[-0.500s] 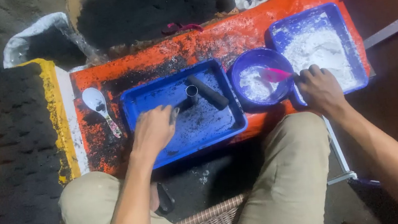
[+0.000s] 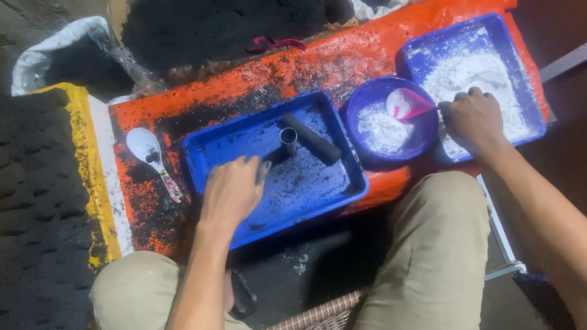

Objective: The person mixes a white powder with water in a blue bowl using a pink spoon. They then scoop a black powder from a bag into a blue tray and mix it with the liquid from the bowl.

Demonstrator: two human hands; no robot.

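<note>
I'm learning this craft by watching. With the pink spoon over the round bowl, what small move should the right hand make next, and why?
Probably tip the pink spoon to drop its white powder into the round blue bowl. The right hand holds it loaded right above the bowl, which already holds powder, while the left hand rests in the blue tray by the metal tube.

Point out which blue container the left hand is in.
The middle rectangular blue tray, dusted with black powder, with the left hand; the others hold white powder.
</note>
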